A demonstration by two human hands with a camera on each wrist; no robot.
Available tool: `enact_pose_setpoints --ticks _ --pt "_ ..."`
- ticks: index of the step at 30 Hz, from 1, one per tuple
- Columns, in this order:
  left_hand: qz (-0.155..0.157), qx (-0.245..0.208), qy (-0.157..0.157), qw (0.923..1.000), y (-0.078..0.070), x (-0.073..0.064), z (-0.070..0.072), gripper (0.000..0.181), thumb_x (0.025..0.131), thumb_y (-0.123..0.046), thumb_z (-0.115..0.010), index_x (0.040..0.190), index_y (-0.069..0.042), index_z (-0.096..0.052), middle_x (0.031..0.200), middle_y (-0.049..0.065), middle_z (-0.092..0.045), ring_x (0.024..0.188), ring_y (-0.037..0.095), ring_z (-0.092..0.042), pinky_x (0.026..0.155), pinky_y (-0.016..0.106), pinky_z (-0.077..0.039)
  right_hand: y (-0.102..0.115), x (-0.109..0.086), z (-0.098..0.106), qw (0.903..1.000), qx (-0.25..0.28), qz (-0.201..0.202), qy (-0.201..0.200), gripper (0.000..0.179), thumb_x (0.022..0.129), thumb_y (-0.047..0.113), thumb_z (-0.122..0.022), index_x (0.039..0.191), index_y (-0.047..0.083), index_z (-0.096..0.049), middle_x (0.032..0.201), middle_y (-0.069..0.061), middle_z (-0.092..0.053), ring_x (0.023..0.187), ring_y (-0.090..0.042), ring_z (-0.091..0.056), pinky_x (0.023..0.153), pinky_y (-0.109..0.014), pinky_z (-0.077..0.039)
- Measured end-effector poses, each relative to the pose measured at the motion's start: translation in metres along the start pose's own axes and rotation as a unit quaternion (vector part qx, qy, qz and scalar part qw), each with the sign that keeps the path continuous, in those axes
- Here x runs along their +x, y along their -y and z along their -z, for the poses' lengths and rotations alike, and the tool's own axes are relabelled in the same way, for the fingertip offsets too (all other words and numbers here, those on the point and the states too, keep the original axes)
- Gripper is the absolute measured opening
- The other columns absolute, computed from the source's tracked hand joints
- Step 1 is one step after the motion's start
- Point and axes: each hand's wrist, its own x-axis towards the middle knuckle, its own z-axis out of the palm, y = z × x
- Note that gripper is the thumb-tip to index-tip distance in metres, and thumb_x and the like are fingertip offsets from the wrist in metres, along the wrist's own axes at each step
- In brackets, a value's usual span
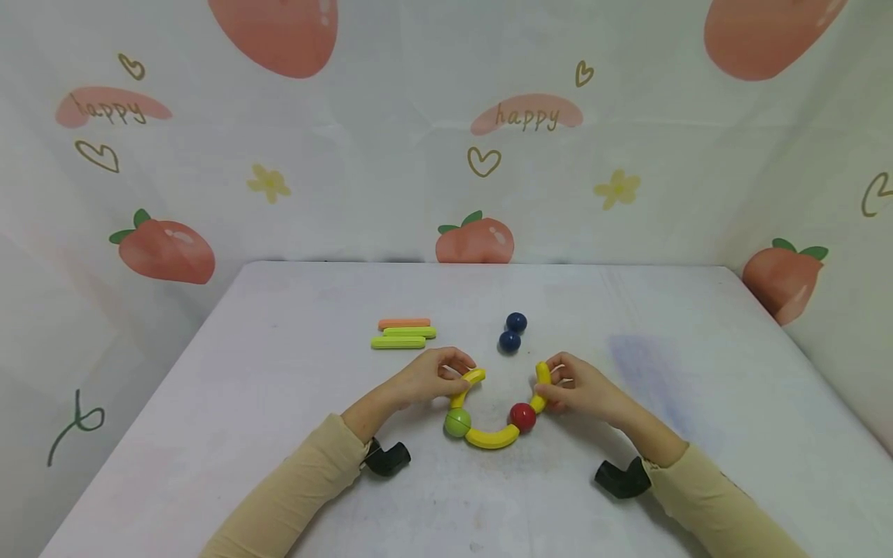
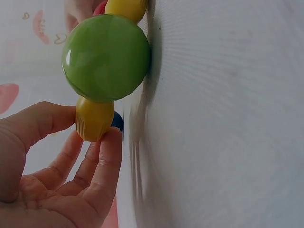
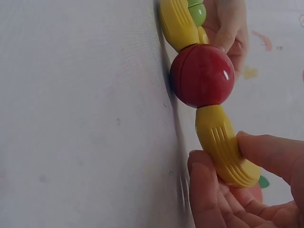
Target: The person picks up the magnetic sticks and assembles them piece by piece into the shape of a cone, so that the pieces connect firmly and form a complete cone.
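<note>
My left hand pinches a curved yellow rod between thumb and fingers. That rod joins a green ball. From the green ball a second curved yellow rod runs across to a red ball, bowing toward me. Beyond the red ball a third curved yellow rod is gripped by my right hand, thumb on one side and fingers on the other. Together the pieces make a U whose two free ends point away from me. In the left wrist view the green ball sits close over the tabletop.
Two dark blue balls lie behind the U. Left of them are two lime-green sticks and an orange stick, side by side. The white table ends at a printed cloth backdrop. Black wrist mounts hang beneath both forearms.
</note>
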Motion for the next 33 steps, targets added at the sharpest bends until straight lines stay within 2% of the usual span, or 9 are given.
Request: enact_pose_setpoints --ticks 5,9,13,18,21,25,30,33 --pt "0.005 0.000 0.000 1.0000 -0.001 -0.001 0.000 0.032 0.086 -0.012 -0.063 0.116 -0.005 -0.057 0.117 0.013 -0.059 0.090 0.013 -0.061 0.075 0.025 -0.052 0.000 0.001 -0.003 0.9999 0.010 -0.013 0.002 0.051 0.086 0.025 -0.066 0.119 -0.006 -0.042 0.096 -0.013 -0.055 0.076 -0.014 -0.061 0.067 -0.025 -0.055" --pt "0.007 0.000 0.000 1.0000 -0.001 -0.001 0.000 0.032 0.085 -0.012 -0.063 0.116 -0.005 -0.057 0.116 0.013 -0.059 0.090 0.013 -0.060 0.075 0.025 -0.052 0.000 -0.001 -0.006 0.9998 0.010 -0.003 0.017 0.061 0.084 0.028 -0.069 0.126 -0.006 -0.039 0.108 -0.020 -0.053 0.079 -0.015 -0.063 0.068 -0.028 -0.055" --pt "0.004 0.001 -0.001 1.0000 -0.001 0.000 -0.001 0.032 0.085 -0.011 -0.063 0.116 -0.005 -0.057 0.115 0.013 -0.059 0.089 0.014 -0.060 0.075 0.025 -0.052 0.002 -0.003 -0.010 0.9991 -0.029 0.016 0.027 0.079 0.080 0.035 -0.072 0.135 -0.006 -0.033 0.113 -0.022 -0.053 0.077 -0.015 -0.062 0.066 -0.027 -0.054" --pt "0.005 -0.003 -0.002 1.0000 -0.001 -0.001 -0.002 0.032 0.086 -0.010 -0.063 0.116 -0.005 -0.057 0.116 0.013 -0.059 0.090 0.014 -0.060 0.075 0.026 -0.053 0.005 -0.004 -0.015 0.9955 -0.072 0.054 0.031 0.092 0.077 0.040 -0.074 0.139 -0.009 -0.027 0.104 -0.017 -0.059 0.076 -0.014 -0.058 0.063 -0.023 -0.051" --pt "0.001 -0.004 -0.002 1.0000 -0.002 -0.001 -0.002 0.032 0.086 -0.010 -0.063 0.116 -0.004 -0.057 0.116 0.014 -0.059 0.090 0.014 -0.060 0.074 0.026 -0.053 0.006 -0.004 -0.018 0.9927 -0.094 0.073 0.019 0.096 0.075 0.041 -0.076 0.139 -0.011 -0.026 0.106 -0.017 -0.055 0.078 -0.015 -0.053 0.065 -0.021 -0.048" --pt "-0.002 -0.001 -0.002 1.0000 -0.002 -0.001 -0.002 0.032 0.086 -0.010 -0.063 0.116 -0.004 -0.057 0.116 0.014 -0.059 0.090 0.014 -0.060 0.074 0.025 -0.053 0.009 -0.007 -0.023 0.9900 -0.121 0.073 -0.004 0.099 0.072 0.042 -0.077 0.138 -0.012 -0.027 0.107 -0.016 -0.051 0.084 -0.017 -0.047 0.069 -0.021 -0.043" --pt "-0.001 0.003 -0.004 1.0000 -0.002 -0.001 -0.002 0.031 0.086 -0.010 -0.062 0.116 -0.005 -0.057 0.116 0.014 -0.060 0.090 0.015 -0.060 0.075 0.026 -0.053 0.013 -0.008 -0.028 0.9880 -0.139 0.063 -0.024 0.103 0.071 0.044 -0.078 0.137 -0.015 -0.025 0.113 -0.021 -0.049 0.092 -0.022 -0.046 0.077 -0.030 -0.045" --pt "-0.001 0.005 -0.004 1.0000 -0.001 -0.001 -0.002 0.031 0.086 -0.010 -0.063 0.116 -0.005 -0.057 0.116 0.014 -0.060 0.091 0.015 -0.060 0.076 0.026 -0.053 0.014 -0.008 -0.030 0.9892 -0.134 0.051 -0.032 0.104 0.070 0.044 -0.079 0.138 -0.014 -0.024 0.116 -0.022 -0.050 0.092 -0.022 -0.049 0.077 -0.032 -0.047"
